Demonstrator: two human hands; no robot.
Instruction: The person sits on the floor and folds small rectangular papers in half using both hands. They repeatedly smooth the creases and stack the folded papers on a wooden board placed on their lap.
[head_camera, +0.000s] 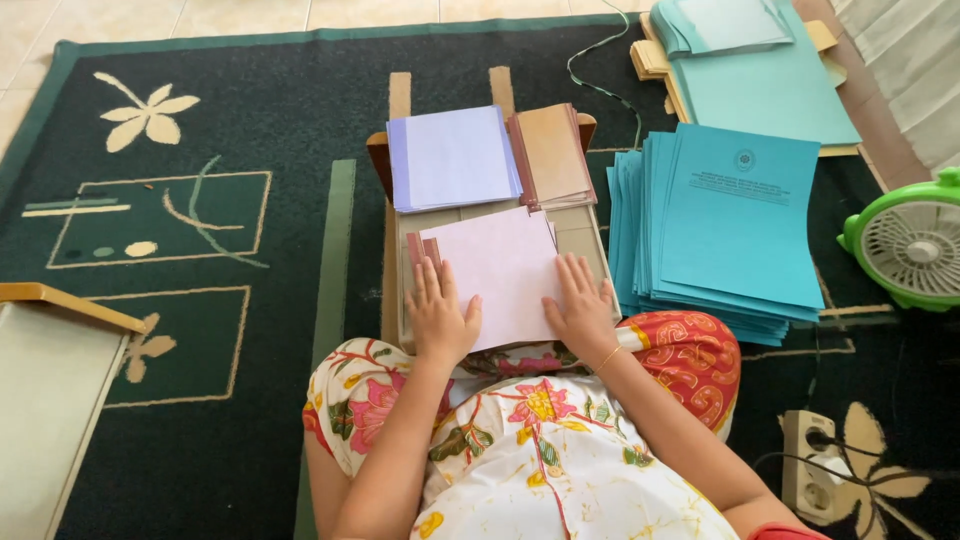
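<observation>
Pressing flat: both my palms lie open on one pale pink sheet (505, 275), nothing pinched or gripped.
Wooden panel, far left: a pale board with a yellow-brown edge (50, 390) lies on the dark green rug (250, 120), well apart from my work; neither hand is near it.
Left hand (440, 315): fingers spread, resting on the lower left part of the pink sheet, fingertips near its left edge where a reddish-brown strip shows beneath.
Pink sheet: lies on top of the low wooden stand (590, 240) just in front of my knees, slightly tilted; I judge it the piece now in hand.
Lilac stack (455, 158): squared up on the far end of the stand, touching the tan stack beside it; I judge these to be supplies or finished layers, which of the two I cannot tell.
Tan stack (555, 152): brown-edged sheets, just right of the lilac ones.
Right hand (580, 305): open as well, palm down on the sheet's lower right corner, a thin bracelet at the wrist.
Blue covers (730, 215): a thick fanned pile just right of the stand, with more teal sheets (760, 85) beyond; judging by their bulk, much remains to be handled.
Green fan (915, 245): at the right edge, apart from the piles.
Power strip (810, 465): lower right, cables plugged in.
</observation>
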